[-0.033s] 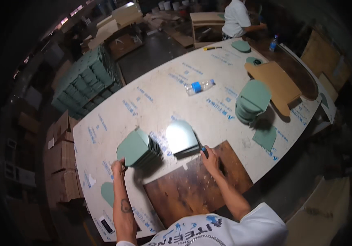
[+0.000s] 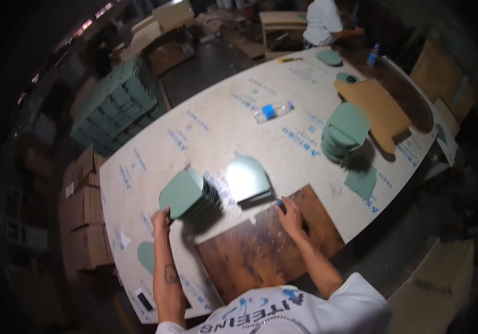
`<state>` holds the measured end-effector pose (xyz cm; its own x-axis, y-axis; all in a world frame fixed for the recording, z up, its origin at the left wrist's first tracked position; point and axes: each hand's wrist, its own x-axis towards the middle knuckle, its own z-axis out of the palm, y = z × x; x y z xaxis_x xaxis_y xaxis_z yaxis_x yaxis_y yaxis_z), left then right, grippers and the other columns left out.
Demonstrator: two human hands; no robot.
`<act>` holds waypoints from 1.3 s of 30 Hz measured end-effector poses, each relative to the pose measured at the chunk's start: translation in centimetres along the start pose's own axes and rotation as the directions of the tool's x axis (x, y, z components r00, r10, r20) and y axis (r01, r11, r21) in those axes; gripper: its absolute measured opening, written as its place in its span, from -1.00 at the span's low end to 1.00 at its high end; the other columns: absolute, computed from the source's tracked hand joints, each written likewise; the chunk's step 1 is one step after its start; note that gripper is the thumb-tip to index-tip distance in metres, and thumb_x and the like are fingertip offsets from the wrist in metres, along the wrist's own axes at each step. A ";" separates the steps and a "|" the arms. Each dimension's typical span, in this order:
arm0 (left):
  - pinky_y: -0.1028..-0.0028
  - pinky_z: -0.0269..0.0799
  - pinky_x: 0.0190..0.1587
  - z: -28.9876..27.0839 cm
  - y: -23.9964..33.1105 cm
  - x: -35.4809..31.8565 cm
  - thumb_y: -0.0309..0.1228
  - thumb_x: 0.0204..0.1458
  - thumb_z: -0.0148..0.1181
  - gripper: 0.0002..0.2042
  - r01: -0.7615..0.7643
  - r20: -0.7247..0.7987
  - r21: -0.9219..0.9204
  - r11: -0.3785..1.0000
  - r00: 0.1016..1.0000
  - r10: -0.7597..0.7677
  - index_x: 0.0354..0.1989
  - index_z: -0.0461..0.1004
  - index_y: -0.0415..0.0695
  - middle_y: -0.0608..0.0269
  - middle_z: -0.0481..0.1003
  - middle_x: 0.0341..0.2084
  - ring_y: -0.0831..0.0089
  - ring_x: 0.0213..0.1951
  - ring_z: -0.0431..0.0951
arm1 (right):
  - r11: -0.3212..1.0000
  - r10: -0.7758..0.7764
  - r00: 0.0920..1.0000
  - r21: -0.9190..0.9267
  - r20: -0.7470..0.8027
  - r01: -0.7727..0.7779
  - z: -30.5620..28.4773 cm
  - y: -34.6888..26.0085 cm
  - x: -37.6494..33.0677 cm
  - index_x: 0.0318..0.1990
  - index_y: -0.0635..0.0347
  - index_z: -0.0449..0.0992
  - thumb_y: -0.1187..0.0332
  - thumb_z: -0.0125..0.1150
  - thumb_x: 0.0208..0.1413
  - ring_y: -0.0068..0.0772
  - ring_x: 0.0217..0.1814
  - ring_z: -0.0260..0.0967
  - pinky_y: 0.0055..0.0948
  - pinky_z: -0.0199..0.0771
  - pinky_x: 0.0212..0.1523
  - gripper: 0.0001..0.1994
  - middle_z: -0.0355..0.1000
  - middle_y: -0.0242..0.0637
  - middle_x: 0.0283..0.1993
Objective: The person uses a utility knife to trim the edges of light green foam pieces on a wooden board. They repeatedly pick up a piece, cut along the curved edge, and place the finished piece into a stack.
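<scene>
Firstly, beyond the left fingers and outward to the left: cardboard boxes [image 2: 86,217], brown, piled; farther off, a large block of stacked green pieces [image 2: 119,106].

Item, nearer than the left fingertips, beside the forearm: one loose green piece [image 2: 146,254], partly covered by the arm.

Item, left hand [image 2: 161,219]: fingers curled at the near-left corner of the left green stack [image 2: 182,192]; whether they pinch or merely rest there, cannot tell. The stack lies forward and to the right of these fingers, its long axis seeming to slant away to the right, layered edges facing the right hand.

Item, between the two hands and farther out: middle green stack [image 2: 248,177], top shining, rounded end away from the fingers, straight edge toward them. It lies forward-left of the right fingers — the right hand is the nearer.

Item, well beyond both hands: clear bottle [image 2: 274,112], on its side.

Item, right hand [image 2: 290,216]: fingers closed round a slim tool [image 2: 281,206], its tip toward the middle stack's near-right corner — contact too small to tell. Brown board [image 2: 267,245] beneath and left of this hand.

Item, forward-right of the right fingers: right green stack [image 2: 345,125], taller-looking.
</scene>
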<state>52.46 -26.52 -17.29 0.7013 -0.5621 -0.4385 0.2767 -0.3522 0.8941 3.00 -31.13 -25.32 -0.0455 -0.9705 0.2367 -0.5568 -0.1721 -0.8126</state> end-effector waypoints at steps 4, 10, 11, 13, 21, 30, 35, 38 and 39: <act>0.36 0.39 -0.58 -7.8 1.1 5.7 -0.34 0.26 0.17 -0.82 0.080 0.401 -0.219 0.972 0.916 0.015 -0.34 0.50 -0.18 0.24 0.49 -0.51 0.31 -0.51 0.48 | 0.949 0.134 0.921 -0.316 0.365 -0.013 -3.6 -2.0 -7.8 0.16 0.06 0.52 0.33 0.38 0.05 0.24 0.04 0.46 -0.04 0.53 0.00 -0.54 0.22 0.04 0.34; 0.15 0.39 0.29 0.7 0.1 0.0 -0.39 0.32 0.04 -0.61 0.229 0.400 -0.449 0.864 0.916 -0.036 0.22 0.29 -0.39 -0.07 0.41 0.18 0.06 0.19 0.43 | 0.882 0.194 0.961 -0.465 0.199 -0.082 -8.6 -1.6 -17.0 -0.09 0.17 0.51 0.43 0.34 0.02 0.25 -0.06 0.42 0.05 0.45 -0.10 -0.73 0.37 -0.08 -0.01; 0.14 0.33 0.33 0.9 0.3 -0.7 -0.39 0.32 0.04 -0.60 0.256 0.410 -0.483 0.837 0.911 -0.042 0.23 0.28 -0.39 -0.07 0.39 0.20 0.05 0.22 0.40 | 0.863 0.263 0.948 -0.482 0.177 -0.149 -8.9 -2.3 -17.9 -0.08 0.19 0.50 0.41 0.33 0.04 0.23 -0.04 0.42 0.01 0.45 -0.07 -0.73 0.42 -0.05 -0.07; 0.18 0.22 0.39 0.4 0.7 -0.9 -0.36 0.34 0.00 -0.58 0.287 0.453 -0.533 0.796 0.891 -0.018 0.26 0.25 -0.38 -0.08 0.35 0.22 0.07 0.27 0.33 | 0.858 0.264 0.962 -0.473 0.070 -0.201 -8.6 -2.3 -20.1 -0.10 0.21 0.51 0.39 0.31 0.06 0.21 -0.04 0.42 -0.01 0.45 -0.06 -0.75 0.45 -0.03 -0.11; 0.18 0.46 0.00 -3.1 5.0 -10.0 -0.31 0.32 0.07 -0.83 0.013 0.558 -0.518 0.855 0.763 0.327 -0.17 0.32 -0.15 0.15 0.47 -0.12 0.29 -0.10 0.49 | 0.971 0.008 0.997 -0.238 -0.075 -0.026 -1.1 -3.8 -14.0 0.10 0.18 0.53 0.32 0.35 0.06 0.15 0.23 0.36 -0.15 0.40 0.20 -0.58 0.38 0.06 0.24; 0.32 0.47 0.18 -12.9 -5.0 -21.2 -0.41 0.27 0.11 -0.59 0.353 0.753 -0.304 0.885 0.658 -0.004 0.24 0.31 -0.31 0.06 0.48 0.11 0.28 0.11 0.51 | 0.847 0.243 0.963 -0.510 0.118 -0.151 0.3 -5.4 -18.1 0.24 -0.01 0.46 0.27 0.29 0.08 0.13 0.23 0.39 -0.13 0.44 0.21 -0.49 0.22 -0.12 0.44; 0.37 0.56 -0.04 -10.3 -9.5 -23.6 -0.50 0.16 0.20 -0.55 0.396 0.824 0.004 0.918 0.520 -0.227 0.25 0.35 -0.19 0.20 0.50 -0.04 0.41 -0.09 0.55 | 0.792 0.442 0.892 -0.429 -0.090 -0.435 -6.9 -7.5 -34.6 0.13 0.06 0.53 0.26 0.29 0.09 0.10 0.21 0.41 -0.18 0.46 0.18 -0.58 0.29 -0.05 0.38; 0.46 0.53 -0.25 -4.0 -13.2 -22.8 -0.48 0.13 0.25 -0.67 0.156 0.868 0.145 0.977 0.454 -0.201 0.07 0.44 -0.15 0.35 0.46 -0.25 0.57 -0.41 0.43 | 0.524 0.526 0.755 -0.550 -0.392 -0.651 -11.3 -0.5 -48.9 -0.05 0.22 0.56 0.28 0.29 0.10 0.01 -0.04 0.57 -0.18 0.59 -0.05 -0.70 0.50 0.01 0.11; 0.47 0.52 -0.27 -1.3 -13.8 -25.0 -0.46 0.14 0.25 -0.72 0.176 0.876 0.138 0.975 0.437 -0.203 0.03 0.45 -0.13 0.38 0.43 -0.30 0.60 -0.45 0.36 | 0.397 0.683 0.555 -0.397 -0.474 -0.827 -14.2 2.9 -55.6 -0.12 0.25 0.54 0.29 0.27 0.13 -0.07 -0.21 0.59 -0.18 0.60 -0.22 -0.75 0.53 -0.03 -0.09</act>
<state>31.99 -6.63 -18.56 -0.3256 -0.8300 -0.4528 0.3028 -0.5452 0.7817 -7.86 24.71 -33.26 -0.7987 -0.5767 -0.1716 -0.5128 0.8017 -0.3072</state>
